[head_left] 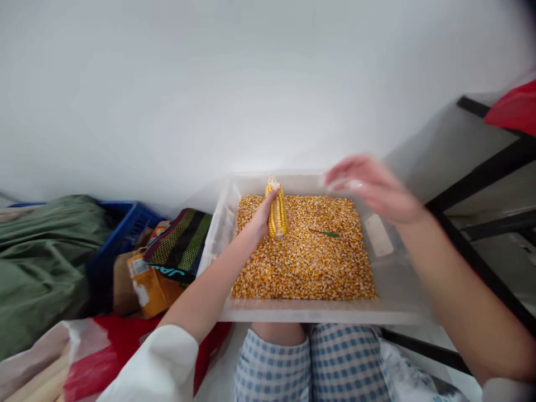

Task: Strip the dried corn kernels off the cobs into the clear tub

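Observation:
An ear of corn [277, 215] with yellow kernels stands nearly upright in my left hand [263, 215], whose fingers wrap round it. Below it, loose corn kernels [310, 268] fill most of a translucent plastic bin [322, 312] over my lap. A thin tool with a green handle [331, 234] lies on the kernels, right of the ear. My right hand [374, 187] is raised above the bin's right side, apart from the ear. Motion blurs it, and a small pale streak by its fingers is too smeared to make out.
Against the bin's right inner wall rests a pale rectangular piece [379, 235]. To the left are a blue crate [125, 223] with green cloth [46, 268], a mesh bag [180, 240] and cardboard [125, 285]. A black metal frame [481, 178] stands at the right, before a white wall [251, 84].

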`<state>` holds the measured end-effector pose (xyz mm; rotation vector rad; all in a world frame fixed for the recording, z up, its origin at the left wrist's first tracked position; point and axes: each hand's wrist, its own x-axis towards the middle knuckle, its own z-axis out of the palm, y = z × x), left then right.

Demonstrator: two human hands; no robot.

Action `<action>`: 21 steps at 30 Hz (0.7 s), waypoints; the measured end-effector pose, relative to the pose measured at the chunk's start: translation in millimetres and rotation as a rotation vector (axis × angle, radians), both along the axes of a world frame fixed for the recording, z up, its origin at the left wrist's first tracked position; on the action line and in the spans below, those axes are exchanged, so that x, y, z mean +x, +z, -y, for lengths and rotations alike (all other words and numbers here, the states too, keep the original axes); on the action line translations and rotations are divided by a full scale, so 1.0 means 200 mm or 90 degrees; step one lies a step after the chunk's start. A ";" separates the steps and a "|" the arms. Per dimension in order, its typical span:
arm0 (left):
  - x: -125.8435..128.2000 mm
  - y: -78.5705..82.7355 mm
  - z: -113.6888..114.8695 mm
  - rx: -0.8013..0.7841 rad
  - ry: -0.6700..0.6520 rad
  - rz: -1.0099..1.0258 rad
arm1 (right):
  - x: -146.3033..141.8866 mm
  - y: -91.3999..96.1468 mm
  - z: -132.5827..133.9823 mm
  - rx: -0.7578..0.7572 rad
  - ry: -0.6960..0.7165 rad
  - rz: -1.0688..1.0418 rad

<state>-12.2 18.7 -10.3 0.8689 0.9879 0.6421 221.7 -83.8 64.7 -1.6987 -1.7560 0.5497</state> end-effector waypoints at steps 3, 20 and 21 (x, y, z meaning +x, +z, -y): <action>-0.01 -0.02 -0.02 -0.037 0.012 0.067 | -0.06 -0.26 -0.13 -0.252 0.170 0.281; 0.07 0.15 0.15 -0.062 -0.084 0.148 | -0.05 -0.26 -0.12 -0.066 0.038 -0.011; 0.07 0.17 0.17 -0.058 -0.093 0.160 | -0.06 -0.21 -0.10 -0.020 -0.002 -0.110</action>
